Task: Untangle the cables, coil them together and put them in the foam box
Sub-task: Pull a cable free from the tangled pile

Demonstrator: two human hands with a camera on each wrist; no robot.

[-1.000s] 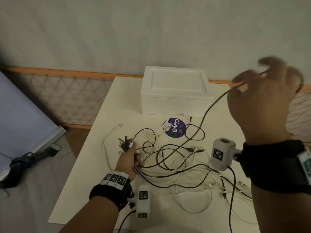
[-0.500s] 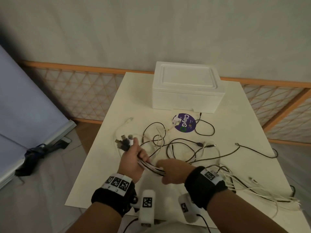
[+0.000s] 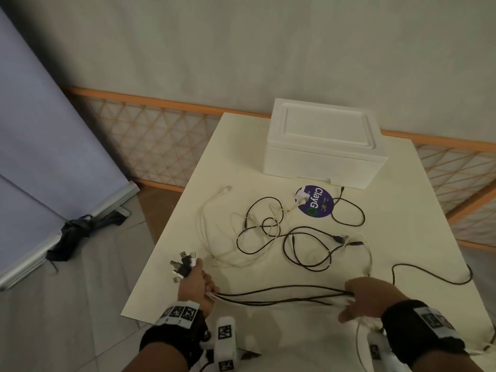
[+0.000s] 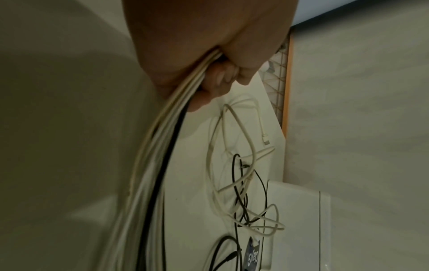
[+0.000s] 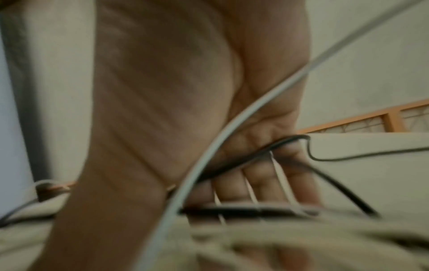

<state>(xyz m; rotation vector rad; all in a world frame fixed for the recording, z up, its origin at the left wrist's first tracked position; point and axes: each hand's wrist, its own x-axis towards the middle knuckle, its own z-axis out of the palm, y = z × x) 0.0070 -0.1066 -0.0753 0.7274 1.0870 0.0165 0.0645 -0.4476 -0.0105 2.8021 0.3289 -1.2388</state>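
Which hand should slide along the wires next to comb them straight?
Probably the right hand: it holds the cables mid-length, loose tails beyond it. The left hand grips them near the plugs, anchoring.

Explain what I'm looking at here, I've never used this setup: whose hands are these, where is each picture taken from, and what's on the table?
No machine here: a person works with bare hands, wearing a camera on the head and one on each wrist. The wide picture is the head view, looking down at a white table. The left hand grips a bundle of cables just behind their plugs. The right hand holds the same bundle farther along, so it stretches between them. The two close-ups are the wrist views: the left shows the white and black cables running out of the fist, the right is blurred. The rest of the cables lie in loose tangled loops on the table, beside a purple sticker. The foam box sits behind with its lid on.
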